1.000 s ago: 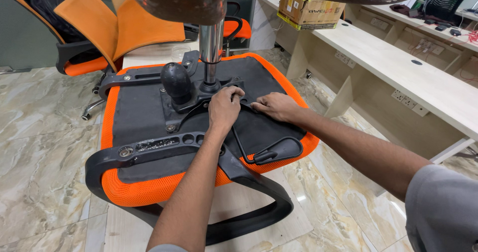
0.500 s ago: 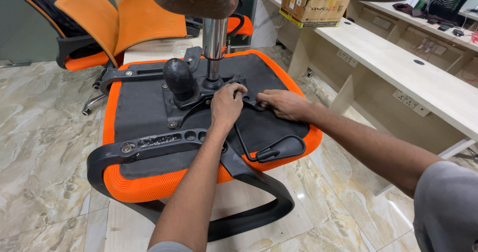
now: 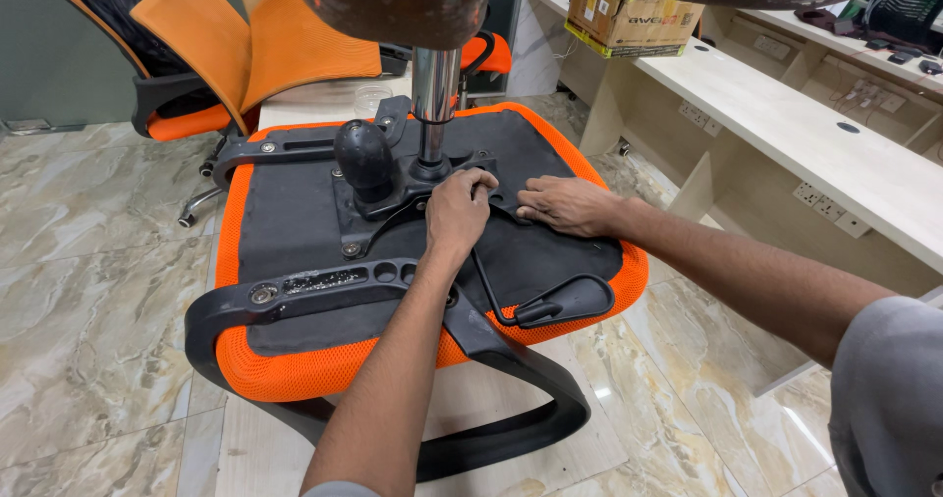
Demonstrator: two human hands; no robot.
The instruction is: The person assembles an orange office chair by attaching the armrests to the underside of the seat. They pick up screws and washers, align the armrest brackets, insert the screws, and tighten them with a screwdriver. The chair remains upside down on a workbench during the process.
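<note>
My left hand (image 3: 458,210) curls on the mechanism plate (image 3: 393,197); my right hand (image 3: 562,205) lies flat, fingers together, on the seat (image 3: 295,232).

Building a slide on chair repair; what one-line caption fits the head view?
Both hands, left hand and right hand, rest on the black mechanism plate beneath an upturned orange office chair seat.
</note>
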